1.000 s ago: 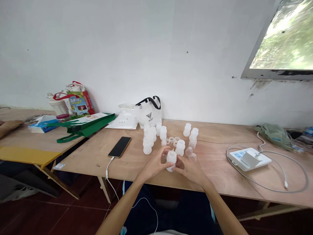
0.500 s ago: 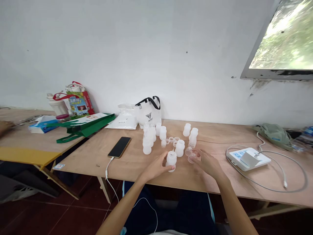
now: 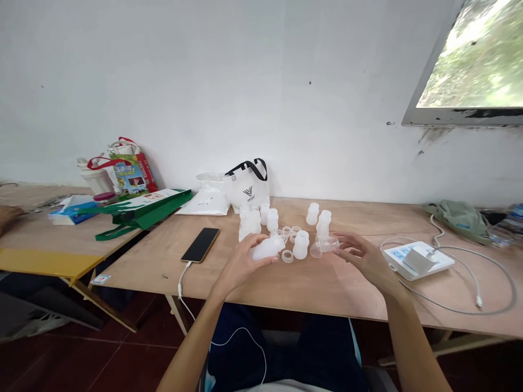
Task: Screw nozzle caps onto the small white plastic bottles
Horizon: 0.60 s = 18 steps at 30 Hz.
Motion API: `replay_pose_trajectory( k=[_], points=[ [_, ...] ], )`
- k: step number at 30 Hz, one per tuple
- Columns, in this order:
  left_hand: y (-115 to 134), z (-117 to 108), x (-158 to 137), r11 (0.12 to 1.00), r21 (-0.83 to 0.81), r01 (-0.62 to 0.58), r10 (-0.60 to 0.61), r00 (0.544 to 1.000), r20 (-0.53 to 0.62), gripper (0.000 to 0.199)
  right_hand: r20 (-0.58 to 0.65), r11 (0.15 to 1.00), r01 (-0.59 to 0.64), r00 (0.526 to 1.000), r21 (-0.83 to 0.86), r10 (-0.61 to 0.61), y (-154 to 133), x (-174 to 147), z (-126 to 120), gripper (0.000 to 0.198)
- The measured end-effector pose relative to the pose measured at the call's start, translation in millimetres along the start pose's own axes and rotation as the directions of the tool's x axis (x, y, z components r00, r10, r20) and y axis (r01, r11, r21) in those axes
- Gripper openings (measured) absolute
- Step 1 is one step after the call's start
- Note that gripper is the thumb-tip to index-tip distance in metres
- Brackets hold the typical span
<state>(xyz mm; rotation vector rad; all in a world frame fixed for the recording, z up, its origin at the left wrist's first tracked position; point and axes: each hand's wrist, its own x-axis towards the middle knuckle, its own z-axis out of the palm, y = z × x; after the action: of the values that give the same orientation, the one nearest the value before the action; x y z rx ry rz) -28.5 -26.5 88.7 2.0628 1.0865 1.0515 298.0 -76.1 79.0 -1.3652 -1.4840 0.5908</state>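
My left hand (image 3: 241,261) is closed around a white plastic bottle (image 3: 266,248), tilted onto its side with its neck to the right. In my right hand (image 3: 362,258) a clear, dome-like plastic cap (image 3: 328,243) is pinched at one end, its other end pointing left. Just beneath it a clear round disc (image 3: 315,250) shows on the table. Between the hands stands another white bottle (image 3: 301,245), with a clear ring (image 3: 287,256) lying beside it. Behind are more rings (image 3: 287,231) and several upright white bottles (image 3: 249,222).
A phone (image 3: 201,245) with a cable lies left of the bottles. A white bag (image 3: 247,190) and a plastic packet (image 3: 207,200) rest against the wall. On the right are a white power strip (image 3: 417,261), looped cable and a green cloth item (image 3: 458,220).
My left hand has lifted the bottle and tipped it sideways, moving left. My right hand has raised the clear cap from the table. A ring now shows where the bottle stood.
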Motion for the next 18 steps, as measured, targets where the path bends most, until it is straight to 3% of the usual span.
replay_pose_trajectory(
  k=[6, 12, 18],
  points=[
    [9, -2, -5, 0.997, 0.047, -0.064, 0.063, 0.998, 0.02, 0.043, 0.0, 0.998, 0.047, 0.999, 0.041, -0.047, -2, -4, 5, 0.047],
    [10, 22, -10, 0.99, 0.055, -0.132, 0.122, 0.978, 0.167, 0.045, 0.227, 0.99, 0.138, 0.965, -0.022, -0.13, -9, -10, 40, 0.037],
    [11, 25, -12, 0.987, 0.064, -0.148, 0.136, 0.976, 0.168, 0.051, 0.198, 0.979, 0.201, 0.961, -0.018, -0.194, -9, -12, 42, 0.036]
  ],
)
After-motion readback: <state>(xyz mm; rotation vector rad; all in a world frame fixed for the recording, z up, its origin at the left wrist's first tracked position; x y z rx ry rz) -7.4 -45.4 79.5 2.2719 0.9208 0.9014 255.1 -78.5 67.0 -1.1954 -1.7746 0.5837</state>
